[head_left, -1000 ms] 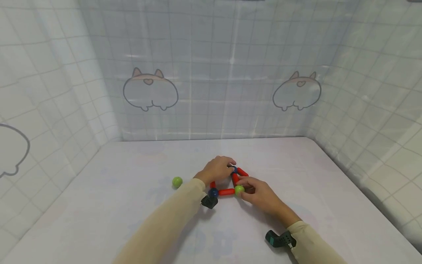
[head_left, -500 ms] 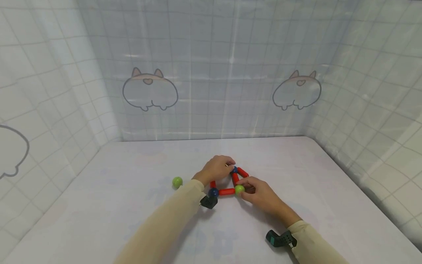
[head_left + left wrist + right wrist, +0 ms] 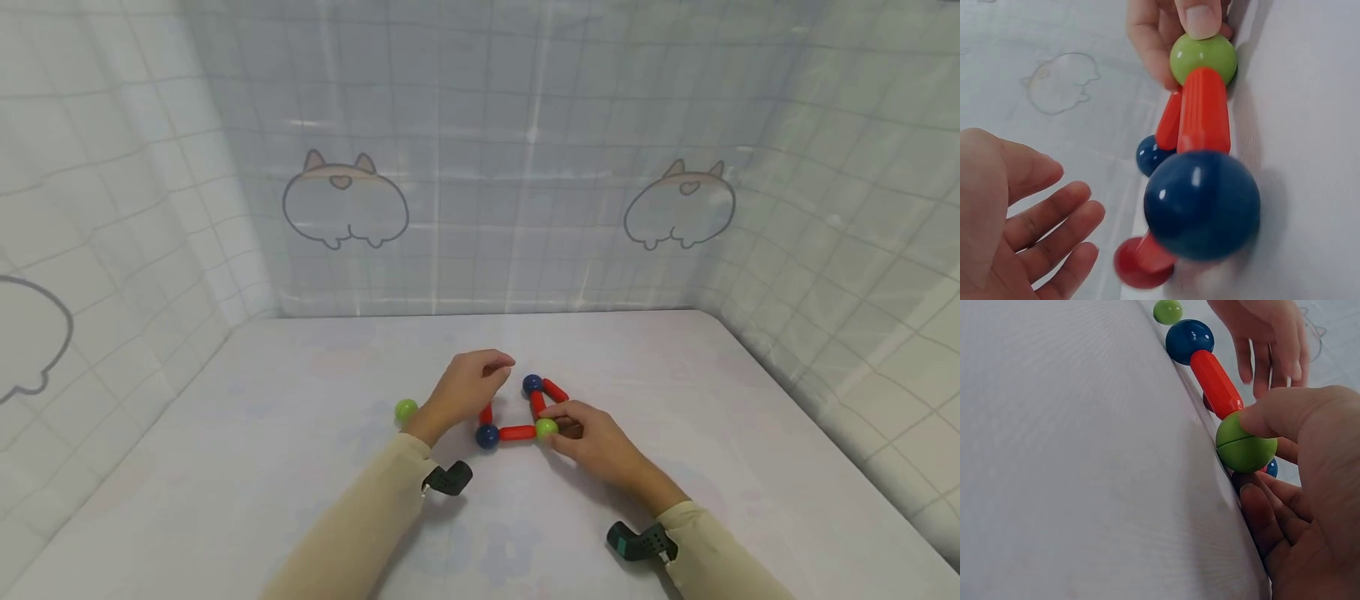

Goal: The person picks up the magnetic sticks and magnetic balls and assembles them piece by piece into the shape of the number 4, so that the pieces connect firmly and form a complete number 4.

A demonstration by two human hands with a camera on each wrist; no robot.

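My right hand point(image 3: 592, 437) pinches a green ball point(image 3: 1246, 442) between thumb and fingers. From this ball, one red rod point(image 3: 517, 433) runs left to a blue ball point(image 3: 487, 437), and another red rod point(image 3: 537, 403) runs back to a farther blue ball point(image 3: 532, 383). A third red rod point(image 3: 556, 390) slants right from the far blue ball. In the left wrist view, one more rod leads from the near blue ball to a red ball point(image 3: 1138, 265). My left hand point(image 3: 461, 387) hovers left of the far blue ball, fingers relaxed, holding nothing.
A loose green ball point(image 3: 406, 411) lies on the white table point(image 3: 315, 467), just left of my left wrist. Grid-patterned curtains point(image 3: 480, 167) with cartoon outlines enclose the table at the back and both sides. A dark strap device point(image 3: 641, 542) sits on my right wrist.
My left hand has let go of the far blue ball and moved left, away from it. My right hand stays on the green ball, and the rods and balls have barely shifted.
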